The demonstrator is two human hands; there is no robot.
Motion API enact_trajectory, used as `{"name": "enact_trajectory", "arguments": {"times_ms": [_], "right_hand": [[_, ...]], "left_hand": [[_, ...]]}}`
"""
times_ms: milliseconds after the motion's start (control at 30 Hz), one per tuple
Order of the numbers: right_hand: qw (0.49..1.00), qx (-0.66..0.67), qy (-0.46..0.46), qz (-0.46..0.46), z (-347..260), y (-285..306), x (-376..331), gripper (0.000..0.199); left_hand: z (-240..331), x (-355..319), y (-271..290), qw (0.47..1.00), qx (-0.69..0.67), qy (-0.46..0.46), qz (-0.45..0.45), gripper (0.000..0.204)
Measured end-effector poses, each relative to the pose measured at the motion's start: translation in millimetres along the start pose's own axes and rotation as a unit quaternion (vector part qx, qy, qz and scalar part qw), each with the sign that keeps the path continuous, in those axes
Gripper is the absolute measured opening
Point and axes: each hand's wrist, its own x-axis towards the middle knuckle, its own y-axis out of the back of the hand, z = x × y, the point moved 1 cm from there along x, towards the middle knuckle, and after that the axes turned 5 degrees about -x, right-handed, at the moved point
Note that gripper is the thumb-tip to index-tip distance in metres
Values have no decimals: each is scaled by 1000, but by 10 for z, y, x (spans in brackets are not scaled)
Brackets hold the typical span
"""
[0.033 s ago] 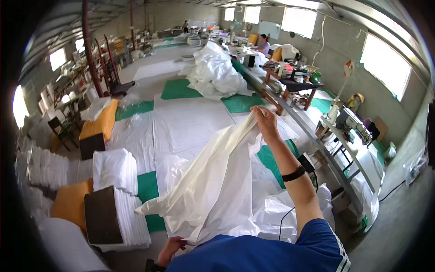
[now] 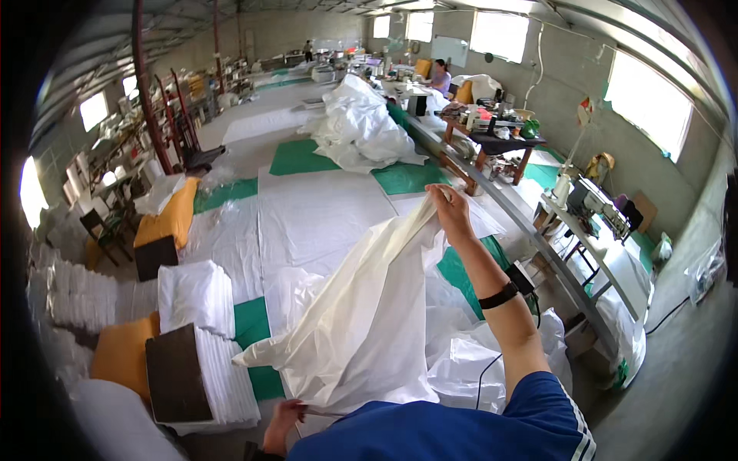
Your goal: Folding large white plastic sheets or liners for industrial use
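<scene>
A thin white plastic sheet (image 2: pixel 361 323) hangs in long folds in front of me. My right hand (image 2: pixel 451 211) is raised ahead on an outstretched arm, fingers closed on the sheet's gathered top corner. Low at the left, my left hand (image 2: pixel 284 421) has its fingers closed at the sheet's lower edge, close to my body. Between the hands the sheet slants, with one loose tip sticking out to the left. More crumpled clear plastic (image 2: pixel 461 353) lies beneath it on the right.
Folded white stacks (image 2: pixel 196 296) and a dark board (image 2: pixel 178 376) stand at left. A large white plastic heap (image 2: pixel 361 127) lies ahead on the white and green floor covering. A metal rail (image 2: pixel 530 238) runs along the right, beside a sewing machine table (image 2: pixel 596 238). Two people are farther back.
The view has shifted slightly. My left hand sits a little lower and farther left, and its dark wristband shows less. The right hand keeps its grip on the sheet.
</scene>
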Motion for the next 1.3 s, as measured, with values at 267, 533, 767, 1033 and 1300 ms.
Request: {"name": "enact_trajectory", "arguments": {"times_ms": [267,533,767,1033,1300], "right_hand": [[987,24,-5,-157,27,682,-215,39],[883,-70,129,-447,104,495,-1151,23],[944,-2,109,-312,80,955,-819,10],[899,315,104,-287,-768,1629,-37,23],[990,-43,131,27,-777,-238,788,31]], "left_hand": [[3509,-1904,843,573,195,-578,547,29],[4214,-3026,265,513,185,-628,555,27],[3763,-3247,1310,633,321,-540,453,15],[3403,-2822,1206,630,82,-600,487,21],[4875,-1898,598,598,85,-640,475,33]]}}
